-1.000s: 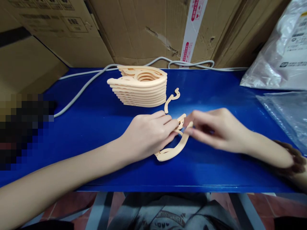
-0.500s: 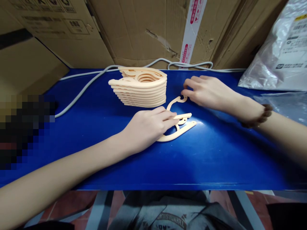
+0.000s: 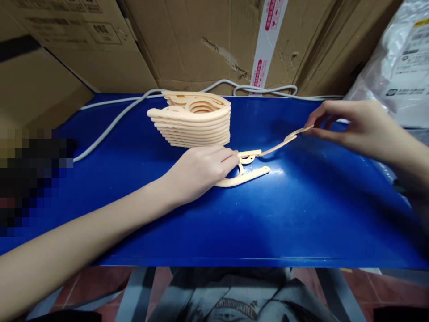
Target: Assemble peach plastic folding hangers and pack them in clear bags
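Observation:
A beige plastic folding hanger (image 3: pixel 246 176) lies on the blue table in front of me, its two arms pointing right. My left hand (image 3: pixel 203 172) is closed over its left part and hides that section. A thin curved hook piece (image 3: pixel 279 145) stretches from the hanger up to the right. Its far end is pinched between the thumb and fingers of my right hand (image 3: pixel 345 118), which is raised over the table. Just behind my left hand stands a neat stack of matching folded hangers (image 3: pixel 192 123).
Cardboard boxes (image 3: pixel 187 44) line the back of the blue table (image 3: pixel 214 228). A white cable (image 3: pixel 115 120) runs along the rear and left. At the right back rests a clear plastic bag (image 3: pixel 402 71) with a label. A dark, pixelated object (image 3: pixel 33 179) is at the left.
My right hand has moved right, drawing the hook piece outward from its curled place beside the hanger. My left hand stays on the hanger, shifted slightly left in view.

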Available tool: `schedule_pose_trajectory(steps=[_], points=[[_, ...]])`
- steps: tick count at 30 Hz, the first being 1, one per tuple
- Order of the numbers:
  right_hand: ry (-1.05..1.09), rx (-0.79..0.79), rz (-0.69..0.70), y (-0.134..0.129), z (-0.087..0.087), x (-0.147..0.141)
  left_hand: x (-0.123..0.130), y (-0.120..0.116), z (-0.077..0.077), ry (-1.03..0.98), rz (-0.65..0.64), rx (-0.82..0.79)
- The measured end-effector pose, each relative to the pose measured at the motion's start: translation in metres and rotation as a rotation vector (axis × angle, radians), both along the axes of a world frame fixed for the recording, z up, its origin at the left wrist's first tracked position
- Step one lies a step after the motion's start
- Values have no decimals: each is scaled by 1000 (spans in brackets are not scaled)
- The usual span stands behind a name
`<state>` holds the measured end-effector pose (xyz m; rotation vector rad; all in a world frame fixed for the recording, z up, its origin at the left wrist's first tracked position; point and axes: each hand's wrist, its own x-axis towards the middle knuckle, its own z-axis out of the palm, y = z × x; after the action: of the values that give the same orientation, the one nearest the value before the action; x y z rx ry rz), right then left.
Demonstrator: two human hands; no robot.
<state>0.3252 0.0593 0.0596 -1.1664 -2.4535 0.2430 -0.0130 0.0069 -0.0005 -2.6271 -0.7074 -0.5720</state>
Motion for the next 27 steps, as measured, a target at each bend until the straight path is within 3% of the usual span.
schedule_pose_trajectory(steps=[4, 8, 12, 15, 22, 27], points=[[417, -151, -122, -21, 12, -13, 1, -1, 1, 44, 45, 119], [660, -201, -182, -34, 14, -30, 0, -1, 1, 67, 62, 126], [820, -281, -238, -33, 7, -36, 4, -7, 4, -91, 57, 35], [902, -372, -197, -32, -1, -39, 13, -15, 5, -245, 22, -153], [830, -649, -52, -39, -11, -51, 23, -19, -5, -176, -46, -465], [505, -621, 39, -45, -12, -53, 22, -14, -10, -173, -43, -588]])
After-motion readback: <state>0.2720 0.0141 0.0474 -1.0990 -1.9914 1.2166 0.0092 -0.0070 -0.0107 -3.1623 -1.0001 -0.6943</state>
